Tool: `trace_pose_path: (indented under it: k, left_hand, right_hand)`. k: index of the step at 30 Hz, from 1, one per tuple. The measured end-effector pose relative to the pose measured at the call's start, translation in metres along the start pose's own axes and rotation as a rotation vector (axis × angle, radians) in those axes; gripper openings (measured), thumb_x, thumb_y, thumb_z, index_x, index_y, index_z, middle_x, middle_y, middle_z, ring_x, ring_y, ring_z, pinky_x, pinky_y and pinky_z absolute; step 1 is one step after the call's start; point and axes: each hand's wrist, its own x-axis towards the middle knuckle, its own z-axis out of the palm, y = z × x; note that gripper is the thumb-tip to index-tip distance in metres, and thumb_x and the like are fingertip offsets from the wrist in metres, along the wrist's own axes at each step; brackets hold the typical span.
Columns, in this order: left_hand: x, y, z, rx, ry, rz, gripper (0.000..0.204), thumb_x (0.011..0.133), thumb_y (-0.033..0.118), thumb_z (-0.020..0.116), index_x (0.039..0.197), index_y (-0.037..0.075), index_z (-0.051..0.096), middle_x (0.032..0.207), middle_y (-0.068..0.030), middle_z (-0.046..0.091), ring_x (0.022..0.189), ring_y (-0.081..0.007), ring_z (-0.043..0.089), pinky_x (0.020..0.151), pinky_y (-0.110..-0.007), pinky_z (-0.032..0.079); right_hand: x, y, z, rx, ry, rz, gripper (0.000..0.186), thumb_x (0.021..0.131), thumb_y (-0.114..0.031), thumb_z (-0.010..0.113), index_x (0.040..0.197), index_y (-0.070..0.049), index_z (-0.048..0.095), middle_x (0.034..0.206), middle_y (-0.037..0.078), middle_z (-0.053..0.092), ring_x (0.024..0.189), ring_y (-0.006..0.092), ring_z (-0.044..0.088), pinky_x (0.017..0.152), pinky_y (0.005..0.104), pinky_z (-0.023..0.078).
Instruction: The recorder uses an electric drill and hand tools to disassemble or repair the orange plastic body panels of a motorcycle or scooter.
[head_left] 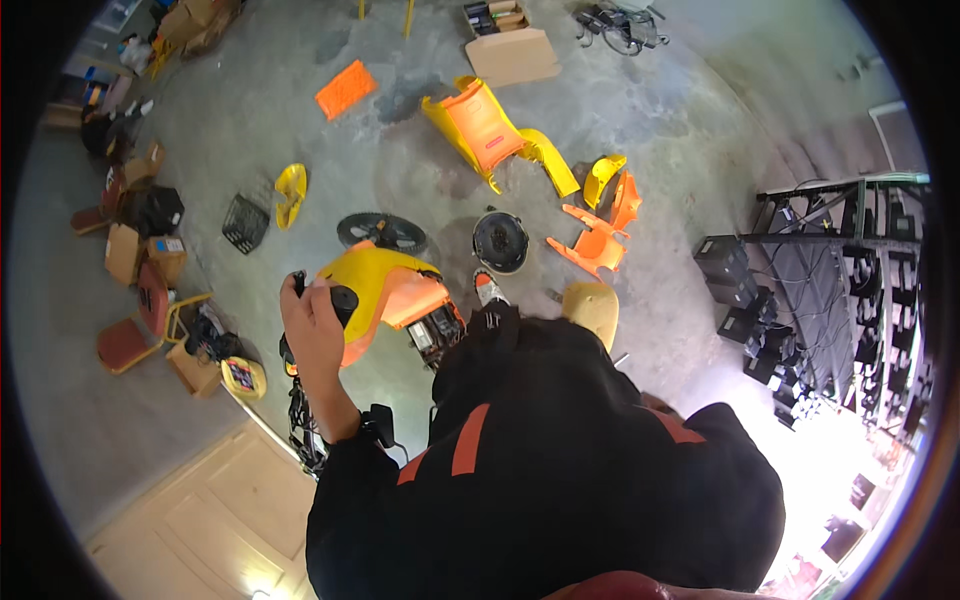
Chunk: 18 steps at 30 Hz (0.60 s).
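Observation:
My left hand (313,312) is raised at the left edge of a scooter body (375,280) with yellow and orange panels. Its fingers curl around a black part whose kind I cannot make out. A rounded black piece (344,304) shows beside the fingers. On the scooter's right side, an uncovered bay holds black electrical parts (437,332), close to my legs. My right hand is out of sight, hidden by my dark-clothed body.
A black wheel (382,233) and a round black tub (500,242) lie ahead. Yellow-orange panels (490,130), orange pieces (595,243) and a tan seat (591,312) are scattered rightward. Black racks (840,240) stand right; chairs (130,345) and boxes (125,252) stand left.

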Motion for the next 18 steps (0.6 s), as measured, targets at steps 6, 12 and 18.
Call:
trace_pose_path:
  k: [6, 12, 18]
  left_hand:
    - [-0.025, 0.008, 0.011, 0.153, 0.049, 0.215, 0.035, 0.093, 0.021, 0.048, 0.087, -0.009, 0.064, 0.131, -0.0310, 0.049, 0.112, -0.0449, 0.051, 0.097, -0.046, 0.040]
    - [-0.051, 0.021, 0.023, 0.225, 0.103, 0.331, 0.018, 0.081, 0.014, 0.058, 0.086, -0.001, 0.066, 0.122, -0.0262, 0.057, 0.107, -0.0414, 0.056, 0.091, -0.046, 0.044]
    - [-0.122, 0.053, 0.052, 0.189, 0.069, -0.040, 0.016, 0.083, 0.014, 0.061, 0.096, 0.007, 0.065, 0.115, -0.0127, 0.066, 0.110, -0.0299, 0.061, 0.106, -0.048, 0.034]
  right_hand:
    - [0.072, -0.083, -0.125, -0.243, 0.059, 0.325, 0.039, 0.068, -0.030, 0.076, 0.094, 0.000, 0.072, 0.093, 0.022, 0.071, 0.091, 0.0324, 0.070, 0.074, 0.0427, 0.052]
    - [0.144, -0.186, -0.261, -0.264, 0.453, -0.076, 0.027, 0.071, -0.022, 0.070, 0.087, -0.001, 0.070, 0.068, 0.015, 0.068, 0.060, 0.0252, 0.068, 0.062, 0.0388, 0.055]
    - [0.226, -0.278, -0.351, -0.349, 0.295, -0.227, 0.023, 0.073, -0.017, 0.069, 0.086, 0.003, 0.068, 0.067, 0.012, 0.066, 0.057, 0.0218, 0.065, 0.055, 0.0354, 0.052]
